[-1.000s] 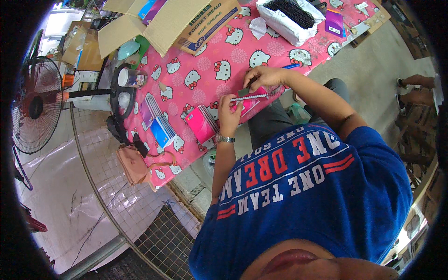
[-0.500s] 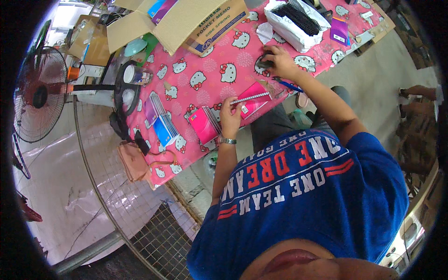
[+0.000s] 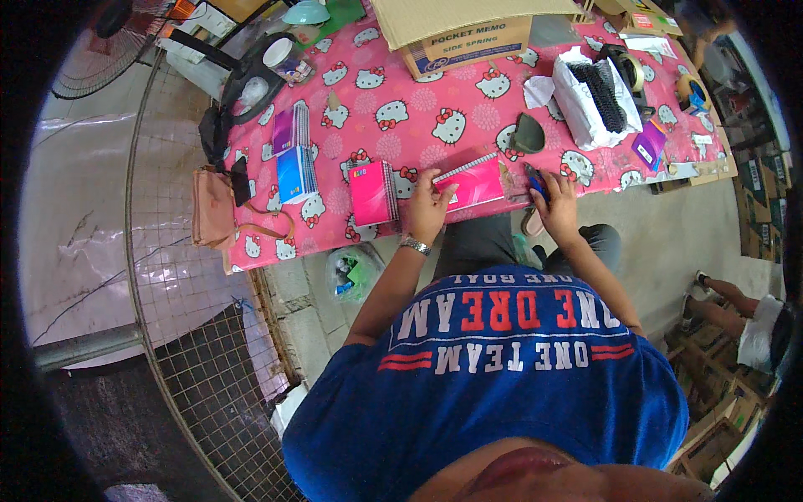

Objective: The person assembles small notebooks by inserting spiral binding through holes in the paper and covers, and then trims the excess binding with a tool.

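Observation:
A pink spiral notebook [image 3: 475, 184] lies near the table's front edge with its coil along the far side. My left hand [image 3: 428, 207], a metal watch on its wrist, grips the left end of this notebook, thumb on the cover and fingers by the coil. Just right of it, my right hand [image 3: 558, 206] is closed around a blue-and-black pliers-like tool [image 3: 536, 181]; the palm hides part of it. Beyond the tool sits a small dark green container [image 3: 527, 134]. To the left lie a stack of pink notebooks [image 3: 369, 194], blue notebooks [image 3: 294, 174] and purple notebooks [image 3: 285, 134].
At the back stands an open cardboard box [image 3: 468, 46]. White packaging full of black coils [image 3: 595, 100] is at the back right, near a purple notebook [image 3: 650, 144] and tape [image 3: 633, 74]. A fan base [image 3: 251, 88] and a tan bag [image 3: 213, 205] occupy the left side.
My right hand has left the dark container and come back toward me to grasp the pliers-like tool. My left hand stays on the pink notebook. The whole view has turned and shifted.

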